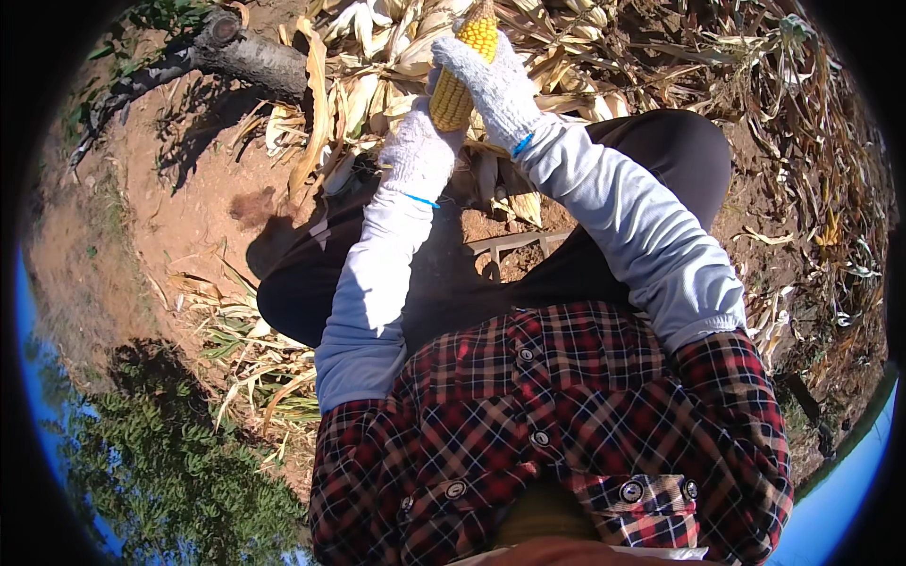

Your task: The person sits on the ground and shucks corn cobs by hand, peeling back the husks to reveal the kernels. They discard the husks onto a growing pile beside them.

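A yellow ear of corn (453, 102) with bare kernels is held at a tilt between my two hands, over a heap of husks. My left hand (422, 145), in a white knitted glove, grips it around the near, lower end. Across its middle lies the thumb of my right hand (501, 95), gloved the same way, with the palm against the cob's right side. The far tip of the ear reaches the top edge of the view. Most of my left fingers are hidden behind the cob and glove.
Dry corn husks (364, 99) lie beyond my hands, with dry stalks (800, 127) along the right. A cut log (255, 64) rests on bare soil (195, 240) at upper left. Between my legs shows a thin frame (520, 242). A leafy tree (184, 460) stands at lower left.
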The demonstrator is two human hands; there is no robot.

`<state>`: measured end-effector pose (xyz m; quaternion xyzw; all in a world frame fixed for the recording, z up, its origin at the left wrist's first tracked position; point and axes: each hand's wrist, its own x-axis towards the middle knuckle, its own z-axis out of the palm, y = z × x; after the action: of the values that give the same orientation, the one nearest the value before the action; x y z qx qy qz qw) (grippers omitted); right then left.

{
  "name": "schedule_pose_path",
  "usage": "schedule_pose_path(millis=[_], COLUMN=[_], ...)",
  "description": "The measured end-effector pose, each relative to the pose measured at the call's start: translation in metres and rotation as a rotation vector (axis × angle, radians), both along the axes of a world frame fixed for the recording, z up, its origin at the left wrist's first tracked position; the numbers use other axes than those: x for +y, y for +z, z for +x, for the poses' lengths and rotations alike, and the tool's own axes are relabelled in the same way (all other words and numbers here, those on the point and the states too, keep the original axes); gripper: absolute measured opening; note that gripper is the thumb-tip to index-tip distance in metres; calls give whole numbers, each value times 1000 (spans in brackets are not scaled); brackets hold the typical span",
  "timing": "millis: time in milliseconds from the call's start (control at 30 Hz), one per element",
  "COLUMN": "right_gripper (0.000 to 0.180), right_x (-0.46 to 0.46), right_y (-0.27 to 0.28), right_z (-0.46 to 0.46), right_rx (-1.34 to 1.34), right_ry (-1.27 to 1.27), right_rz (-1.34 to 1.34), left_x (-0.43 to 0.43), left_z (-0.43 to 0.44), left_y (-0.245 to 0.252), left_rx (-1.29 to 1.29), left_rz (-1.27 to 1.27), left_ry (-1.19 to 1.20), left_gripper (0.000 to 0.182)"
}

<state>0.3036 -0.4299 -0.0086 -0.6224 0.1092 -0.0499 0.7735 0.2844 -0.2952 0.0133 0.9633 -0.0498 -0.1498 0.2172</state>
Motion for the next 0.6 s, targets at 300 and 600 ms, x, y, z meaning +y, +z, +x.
schedule_pose_path(millis=[300, 600], right_gripper=[34, 34], right_x=[-21, -29], right_y=[10, 11], right_z=[-18, -13], right_rx=[-14, 47], right_ry=[91, 266], right_rz=[526, 887], left_x=[-2, 2], left_z=[-6, -24], left_y=[-43, -22], left_rx=[256, 67], left_rz=[-516, -282], left_ry=[-161, -116], left_gripper=[65, 58])
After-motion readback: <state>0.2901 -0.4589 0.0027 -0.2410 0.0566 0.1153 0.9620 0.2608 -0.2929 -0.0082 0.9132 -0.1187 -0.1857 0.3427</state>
